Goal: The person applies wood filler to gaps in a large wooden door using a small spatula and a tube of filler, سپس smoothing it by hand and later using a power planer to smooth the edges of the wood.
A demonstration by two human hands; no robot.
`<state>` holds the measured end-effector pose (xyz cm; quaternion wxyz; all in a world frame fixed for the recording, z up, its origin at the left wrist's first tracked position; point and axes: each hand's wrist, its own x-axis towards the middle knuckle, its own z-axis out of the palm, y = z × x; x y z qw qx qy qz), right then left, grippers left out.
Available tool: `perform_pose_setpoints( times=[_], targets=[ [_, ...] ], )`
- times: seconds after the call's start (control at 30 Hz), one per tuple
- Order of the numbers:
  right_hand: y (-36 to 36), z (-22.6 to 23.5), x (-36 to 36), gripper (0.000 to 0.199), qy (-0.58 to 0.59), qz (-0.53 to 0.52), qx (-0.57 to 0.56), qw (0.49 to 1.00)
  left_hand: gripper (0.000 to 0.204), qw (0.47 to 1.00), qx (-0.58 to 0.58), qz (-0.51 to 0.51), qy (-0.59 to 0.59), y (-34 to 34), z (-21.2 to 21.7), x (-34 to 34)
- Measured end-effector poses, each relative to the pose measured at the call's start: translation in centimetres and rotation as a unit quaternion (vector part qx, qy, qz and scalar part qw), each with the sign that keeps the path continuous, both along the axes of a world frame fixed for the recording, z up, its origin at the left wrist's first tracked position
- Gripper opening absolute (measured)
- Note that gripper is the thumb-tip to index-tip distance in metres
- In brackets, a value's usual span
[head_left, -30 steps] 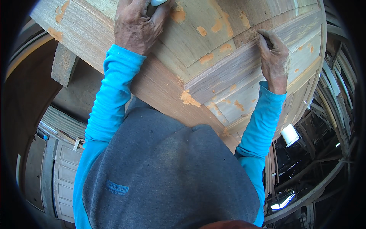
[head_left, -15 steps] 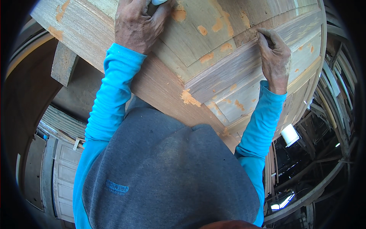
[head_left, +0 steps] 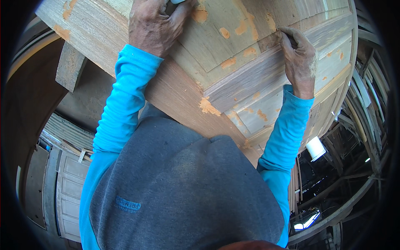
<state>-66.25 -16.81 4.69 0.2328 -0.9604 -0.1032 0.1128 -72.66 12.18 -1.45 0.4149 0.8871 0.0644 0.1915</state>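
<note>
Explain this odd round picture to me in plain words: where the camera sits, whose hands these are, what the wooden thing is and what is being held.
The camera is worn on a person's head and looks down past their chest, so the grey top and blue sleeves belong to the wearer. The wide lens bends straight edges and darkens the corners. There is no machine here, only two bare hands. The left hand rests on a panelled wooden door and is closed around a small pale object at the top edge; too little of it shows to say what it is. The right hand presses its fingers into a groove of the door's moulding, perhaps pinching something small and dark there. Orange-tan patches of filler dot the wood. Beyond the door are other stacked door panels and a white cylinder.
</note>
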Motion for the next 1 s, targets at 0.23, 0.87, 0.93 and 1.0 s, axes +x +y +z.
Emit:
perform_pose_setpoints(
  times=[0.23,0.87,0.93,1.0],
  targets=[
    [-0.2,-0.2,0.0,0.017,-0.002,0.005,0.001,1.0,0.027,1.0,-0.016,-0.003,0.005,0.0,0.0,-0.1],
    [-0.8,-0.3,-0.7,0.023,-0.047,-0.017,-0.015,0.999,0.062,1.0,-0.008,-0.009,0.004,0.5,-0.6,-0.7],
    [-1.1,-0.6,-1.4,0.019,-0.084,-0.016,0.006,0.996,0.067,1.0,0.022,-0.014,-0.017,0.9,-0.5,-1.0],
    [-1.1,-0.8,-2.2,0.022,-0.098,-0.019,0.009,0.995,0.068,0.993,0.082,-0.025,-0.075,1.6,-0.7,-1.7]
  ],
)
